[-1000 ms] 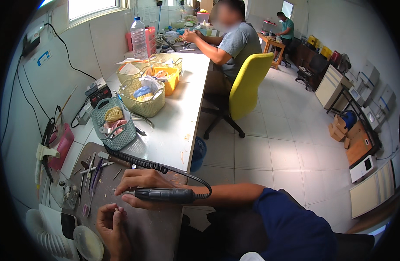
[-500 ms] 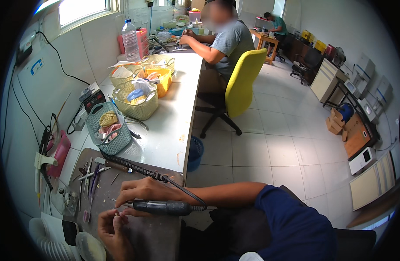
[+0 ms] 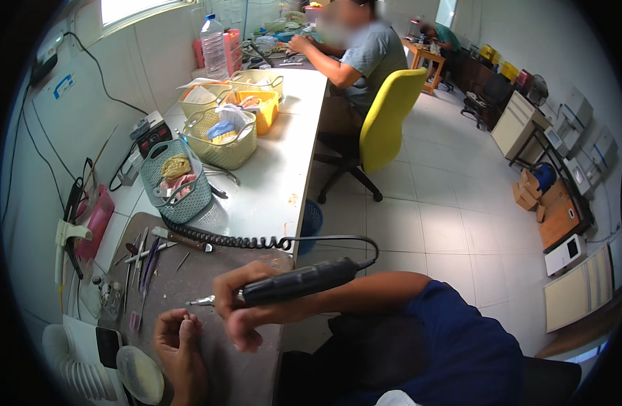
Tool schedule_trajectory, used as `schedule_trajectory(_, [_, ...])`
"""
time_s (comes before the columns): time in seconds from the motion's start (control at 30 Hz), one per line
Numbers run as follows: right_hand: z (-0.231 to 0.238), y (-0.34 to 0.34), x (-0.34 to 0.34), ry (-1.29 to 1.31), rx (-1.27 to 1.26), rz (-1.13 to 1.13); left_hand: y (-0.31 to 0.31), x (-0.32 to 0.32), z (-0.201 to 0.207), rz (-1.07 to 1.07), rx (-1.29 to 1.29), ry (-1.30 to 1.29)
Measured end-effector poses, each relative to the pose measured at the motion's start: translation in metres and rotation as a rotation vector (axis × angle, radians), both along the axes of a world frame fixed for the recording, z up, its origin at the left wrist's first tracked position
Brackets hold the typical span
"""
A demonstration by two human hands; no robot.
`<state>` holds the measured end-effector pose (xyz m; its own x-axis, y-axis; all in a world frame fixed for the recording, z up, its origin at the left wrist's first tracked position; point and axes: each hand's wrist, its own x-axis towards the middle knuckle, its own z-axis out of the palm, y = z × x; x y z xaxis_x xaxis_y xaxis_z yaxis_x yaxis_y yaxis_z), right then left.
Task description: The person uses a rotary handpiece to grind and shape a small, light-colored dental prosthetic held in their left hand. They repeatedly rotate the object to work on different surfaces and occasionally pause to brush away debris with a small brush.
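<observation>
My right hand [image 3: 240, 308] is closed round a black rotary handpiece [image 3: 301, 280], its metal tip pointing left, a little above my left hand. The tip looks apart from what the left hand holds. My left hand [image 3: 179, 348] is closed in a pinch, thumb against fingers, on a small pale piece [image 3: 187, 317] whose kind is too small to make out. Both hands are over a dark grey work mat [image 3: 223, 260]. A coiled black cord [image 3: 219, 240] runs from the handpiece across the mat's far side.
Carving tools [image 3: 148, 264] and a brown-handled knife [image 3: 185, 240] lie on the mat. Behind them stand a blue-grey basket [image 3: 179, 210] and several yellow baskets [image 3: 226, 152]. A white ribbed hose [image 3: 67, 358] and a round dish [image 3: 140, 374] are near left. A co-worker [image 3: 372, 61] sits beyond.
My right hand has drawn back to the right with the handpiece, whose rear end has swung upward. The left hand keeps its pinch. The whole view has shifted slightly.
</observation>
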<state>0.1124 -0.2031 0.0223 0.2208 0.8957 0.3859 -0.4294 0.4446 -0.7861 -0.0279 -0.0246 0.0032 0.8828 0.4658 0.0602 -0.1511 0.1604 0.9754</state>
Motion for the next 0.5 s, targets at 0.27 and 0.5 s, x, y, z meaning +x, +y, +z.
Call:
schedule_trajectory(0.27, [0.030,-0.029,-0.034,0.131,0.335,0.335,0.001,-0.004,0.005,-0.025,0.081,0.056])
schedule_trajectory(0.5, [0.047,-0.035,-0.037,-0.134,0.438,0.145,0.002,-0.002,0.005,-0.063,0.105,0.081])
